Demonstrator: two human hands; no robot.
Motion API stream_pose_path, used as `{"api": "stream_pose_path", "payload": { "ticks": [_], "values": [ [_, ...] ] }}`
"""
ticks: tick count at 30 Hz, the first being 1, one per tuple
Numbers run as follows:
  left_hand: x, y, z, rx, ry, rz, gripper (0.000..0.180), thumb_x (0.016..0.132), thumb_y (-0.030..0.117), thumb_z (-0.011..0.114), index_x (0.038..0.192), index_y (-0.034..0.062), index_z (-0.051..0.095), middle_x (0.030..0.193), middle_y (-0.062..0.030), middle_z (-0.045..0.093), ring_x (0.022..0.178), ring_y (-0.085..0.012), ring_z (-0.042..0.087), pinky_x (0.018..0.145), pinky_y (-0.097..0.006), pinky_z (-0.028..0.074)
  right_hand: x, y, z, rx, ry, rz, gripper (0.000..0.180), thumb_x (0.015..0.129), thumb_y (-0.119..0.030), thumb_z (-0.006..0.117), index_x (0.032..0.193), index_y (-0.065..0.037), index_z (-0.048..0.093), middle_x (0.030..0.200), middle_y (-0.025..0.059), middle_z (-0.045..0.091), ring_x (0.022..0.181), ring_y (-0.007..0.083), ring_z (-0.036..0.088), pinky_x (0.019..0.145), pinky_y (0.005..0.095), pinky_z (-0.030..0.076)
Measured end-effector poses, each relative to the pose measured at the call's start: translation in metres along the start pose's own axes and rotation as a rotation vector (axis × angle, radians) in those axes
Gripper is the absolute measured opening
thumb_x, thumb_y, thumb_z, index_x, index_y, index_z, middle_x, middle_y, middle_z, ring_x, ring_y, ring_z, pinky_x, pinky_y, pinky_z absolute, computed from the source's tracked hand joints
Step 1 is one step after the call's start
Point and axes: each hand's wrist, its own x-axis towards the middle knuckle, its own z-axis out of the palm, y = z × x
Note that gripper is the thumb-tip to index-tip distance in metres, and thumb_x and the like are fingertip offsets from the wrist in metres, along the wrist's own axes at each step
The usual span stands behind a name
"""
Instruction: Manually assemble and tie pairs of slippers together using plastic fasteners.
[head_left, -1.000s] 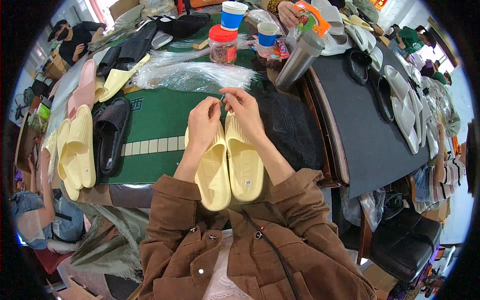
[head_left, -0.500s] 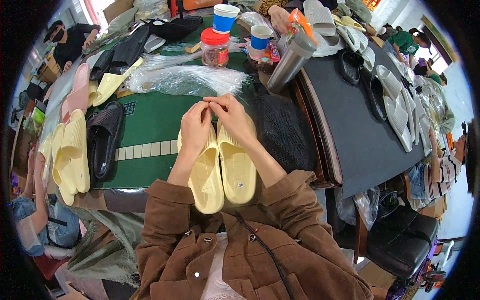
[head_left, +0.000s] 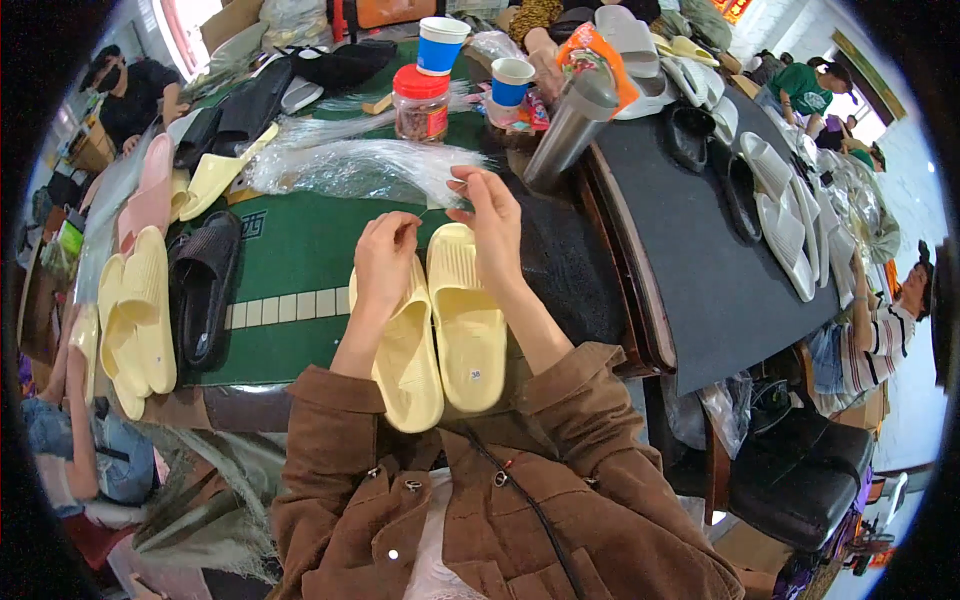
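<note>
Two pale yellow slide sandals, the left sandal (head_left: 408, 370) and the right sandal (head_left: 472, 350), lie side by side before me at the table's near edge, toes away. Above the left one, my left hand (head_left: 385, 258) is closed, its fingertips pinching a thin clear strand (head_left: 424, 210). My right hand (head_left: 492, 225) hovers above the right sandal's toe, thumb apart from the bent fingers; the strand's far end is too fine to follow. Just beyond lies a bundle of clear plastic strands (head_left: 350, 170).
At left lie a yellow pair (head_left: 150, 310), a black slide (head_left: 205, 290) and a pink slide (head_left: 147, 190). Beyond stand a red-lidded jar (head_left: 421, 105), blue paper cups (head_left: 441, 45) and a steel flask (head_left: 572, 130). White slides (head_left: 785, 220) lie on the dark right-hand table (head_left: 720, 320). Other people sit around.
My hands were together at the fingertips and are now apart. The right hand has moved right and its thumb has spread from the fingers; the left has drawn slightly back and left.
</note>
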Motion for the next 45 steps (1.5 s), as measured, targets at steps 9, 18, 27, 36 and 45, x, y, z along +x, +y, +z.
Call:
{"api": "stream_pose_path", "payload": {
  "ticks": [9, 18, 27, 36, 45],
  "values": [
    [0.001, -0.004, -0.005, -0.048, -0.020, -0.007, 0.009, 0.083, 0.003, 0.059, 0.090, 0.0013, 0.064, 0.082, -0.0120, 0.062, 0.073, -0.0242, 0.058, 0.067, -0.033, 0.047, -0.071, -0.182, -0.058, 0.183, -0.124, -0.439, 0.027, 0.101, -0.026, 0.037, 0.103, -0.003, 0.051, 0.070, 0.0077, 0.054, 0.057, 0.0115, 0.053, 0.048, 0.0211, 0.043],
    [0.001, -0.003, -0.002, -0.051, -0.114, -0.059, 0.010, 0.086, 0.003, 0.057, 0.094, -0.0004, 0.063, 0.079, -0.0115, 0.061, 0.066, -0.0190, 0.056, 0.063, -0.029, 0.046, -0.045, -0.230, -0.257, -0.637, 0.503, -0.316, 0.031, 0.098, -0.023, 0.049, 0.114, 0.001, 0.060, 0.087, -0.0013, 0.055, 0.055, 0.0015, 0.027, 0.050, 0.0190, 0.023],
    [-0.002, -0.009, -0.012, -0.023, -0.121, -0.076, 0.010, 0.087, 0.003, 0.056, 0.094, -0.0010, 0.062, 0.076, -0.0110, 0.060, 0.065, -0.0181, 0.056, 0.061, -0.030, 0.045, 0.018, -0.173, -0.491, -1.295, 0.976, -0.146, 0.051, 0.082, -0.028, 0.062, 0.123, 0.000, 0.053, 0.121, 0.0208, 0.056, 0.115, 0.0303, 0.053, 0.094, 0.0360, 0.041],
    [0.001, -0.005, -0.001, -0.036, -0.152, -0.059, 0.011, 0.087, 0.004, 0.055, 0.094, -0.0006, 0.062, 0.073, -0.0098, 0.060, 0.063, -0.0171, 0.056, 0.061, -0.030, 0.045, 0.002, -0.208, -0.492, -1.058, 0.783, -0.039, 0.028, 0.084, -0.028, 0.065, 0.095, -0.002, 0.068, 0.075, -0.0037, 0.057, 0.064, 0.0068, 0.047, 0.057, 0.0222, 0.035],
    [0.001, -0.001, -0.003, -0.040, -0.162, -0.086, 0.011, 0.087, 0.004, 0.054, 0.095, -0.0004, 0.062, 0.074, -0.0100, 0.060, 0.064, -0.0172, 0.055, 0.061, -0.029, 0.045, -0.077, -0.215, -0.259, -0.894, 0.252, 0.140, 0.015, 0.087, -0.014, 0.064, 0.094, -0.003, 0.057, 0.078, -0.0022, 0.060, 0.067, 0.0028, 0.048, 0.059, 0.0186, 0.036]
  ]
}}
